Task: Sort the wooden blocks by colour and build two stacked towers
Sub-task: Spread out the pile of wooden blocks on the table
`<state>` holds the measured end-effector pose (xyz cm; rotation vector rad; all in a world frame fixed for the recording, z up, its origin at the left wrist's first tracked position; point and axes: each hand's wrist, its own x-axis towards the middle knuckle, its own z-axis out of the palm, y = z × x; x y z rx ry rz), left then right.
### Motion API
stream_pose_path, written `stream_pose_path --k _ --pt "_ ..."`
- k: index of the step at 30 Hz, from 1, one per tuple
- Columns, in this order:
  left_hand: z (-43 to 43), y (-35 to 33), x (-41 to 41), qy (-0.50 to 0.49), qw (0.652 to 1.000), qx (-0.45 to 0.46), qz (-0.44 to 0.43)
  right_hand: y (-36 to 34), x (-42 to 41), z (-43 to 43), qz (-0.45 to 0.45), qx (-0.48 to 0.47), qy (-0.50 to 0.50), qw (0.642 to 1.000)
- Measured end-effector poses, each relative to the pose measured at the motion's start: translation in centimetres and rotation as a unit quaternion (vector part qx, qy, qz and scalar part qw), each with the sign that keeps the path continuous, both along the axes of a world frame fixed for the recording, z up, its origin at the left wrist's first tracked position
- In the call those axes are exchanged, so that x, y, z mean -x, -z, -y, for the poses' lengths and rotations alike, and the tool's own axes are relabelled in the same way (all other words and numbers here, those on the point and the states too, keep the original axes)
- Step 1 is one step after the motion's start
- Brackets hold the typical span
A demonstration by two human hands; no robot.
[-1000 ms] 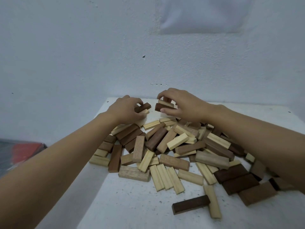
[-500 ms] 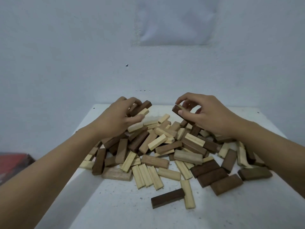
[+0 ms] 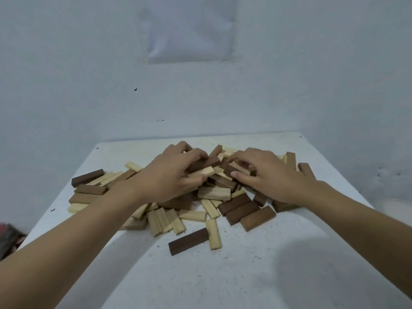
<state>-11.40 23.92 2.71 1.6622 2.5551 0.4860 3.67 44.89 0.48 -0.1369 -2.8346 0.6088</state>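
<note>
A heap of wooden blocks [image 3: 214, 194], pale and dark brown mixed together, is spread over the far half of a white surface [image 3: 245, 275], which is set against a plain wall [image 3: 66, 85]. The left hand [image 3: 169, 177] is laid over the middle of the heap. Its fingers [image 3: 196, 152] are curled over a dark block [image 3: 208, 163], which is gripped at the top of the pile and tilted, with a pale block [image 3: 201, 172] just beneath it and touched by the same hand. The right hand [image 3: 269, 177] is placed just beside it, on the right part of the heap. Its fingers [image 3: 243, 156] are bent downward, and a second dark block [image 3: 228, 169] is pinched between thumb and forefinger, though part of that grip is hidden by the hand itself. The two hands are near each other but apart. Two brown blocks [image 3: 87, 177] are seen at the left edge of the heap, beyond the left forearm. Three dark blocks [image 3: 243, 211] are lined up side by side at the near right edge. In front of the heap a single dark block [image 3: 188, 241] is set a little apart, touched at one end by a pale stick [image 3: 214, 234]. A sheet of paper [image 3: 189, 30] is fixed to the wall above. A red, blurred object [image 3: 5, 233] is cut off at the left border.
</note>
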Motion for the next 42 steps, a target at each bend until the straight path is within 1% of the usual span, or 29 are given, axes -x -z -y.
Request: stream_pose_path --k 2,6,8,10,13,16,18,21,24,27,32,37,42 --pt "-0.4 0.1 -0.3 -0.011 0.999 0.036 -0.025 -0.2 -0.6 -0.5 0.003 0.006 0.004 1.000" --pt "-1.4 -0.2 -1.4 -0.017 0.996 0.071 -0.044 -1.1 -2.1 -1.7 -0.003 0.044 0.053 0.998" --pt "-2.1 -0.4 -2.0 -0.009 0.997 0.070 -0.042 -1.6 -3.0 -2.6 -0.011 0.040 0.076 0.996" --pt "-3.2 -0.6 -2.5 0.002 0.998 0.050 -0.031 -1.8 -4.0 -3.7 -0.011 0.010 0.109 0.994" --pt "-5.7 -0.9 -3.4 0.024 0.999 0.035 -0.019 -2.0 -5.5 -5.2 0.048 -0.046 0.176 0.982" --pt "-8.7 -1.0 -4.3 0.048 0.998 0.035 -0.010 -2.1 -6.9 -6.0 0.130 -0.065 0.235 0.961" --pt "-10.9 -1.0 -4.8 0.066 0.997 0.043 -0.012 -2.2 -7.6 -6.1 0.175 -0.060 0.256 0.949" --pt "-14.0 -0.6 -5.4 0.100 0.991 0.089 -0.027 -1.7 -8.1 -5.8 0.198 -0.032 0.249 0.948" --pt "-16.4 0.1 -5.3 0.104 0.982 0.153 -0.042 -0.9 -8.2 -5.5 0.183 -0.014 0.229 0.956" --pt "-17.8 1.0 -4.7 0.099 0.977 0.186 -0.041 -0.6 -8.4 -5.4 0.166 -0.004 0.227 0.959" --pt "-18.5 1.4 -4.7 0.083 0.979 0.186 0.002 -1.3 -9.4 -6.2 0.159 0.029 0.188 0.969" --pt "-19.2 1.6 -5.7 0.047 0.985 0.167 -0.014 -1.2 -9.6 -6.9 0.161 0.047 0.174 0.970" --pt "-19.4 0.7 -5.3 0.050 0.984 0.158 0.072 -1.1 -9.6 -7.1 0.124 0.031 0.201 0.971"
